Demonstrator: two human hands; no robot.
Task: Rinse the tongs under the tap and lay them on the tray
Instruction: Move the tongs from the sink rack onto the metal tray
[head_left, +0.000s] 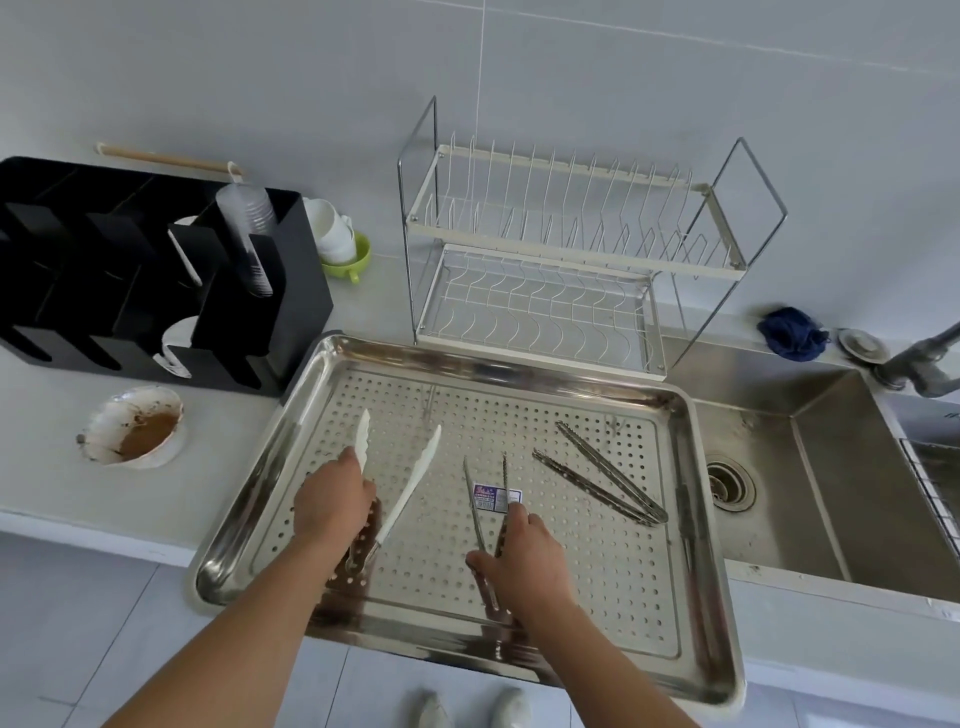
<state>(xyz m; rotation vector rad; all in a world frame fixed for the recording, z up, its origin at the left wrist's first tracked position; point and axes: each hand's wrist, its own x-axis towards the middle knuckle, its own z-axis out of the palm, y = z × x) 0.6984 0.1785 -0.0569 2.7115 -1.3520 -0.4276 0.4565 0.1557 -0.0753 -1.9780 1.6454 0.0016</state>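
Note:
A perforated steel tray (597, 587) lies on the counter in front of me, left of the sink. My left hand (332, 499) grips white-tipped tongs (410, 483) over the tray's left part, their arms spread toward the wall. My right hand (524, 556) holds thin steel tongs (480, 504) at the tray's middle, beside a small label stuck to the tray. A third pair of serrated steel tongs (597, 475) lies free on the tray's right part. The tap (919, 358) stands at the far right, behind the sink (831, 493).
A wire dish rack (561, 249) stands behind the tray. A black cup organiser (156, 280) with plastic cups sits at the left, white cups in a green bowl (343, 244) beside it. A dirty shell-shaped dish (135, 431) lies left of the tray. A blue cloth (792, 332) rests by the tap.

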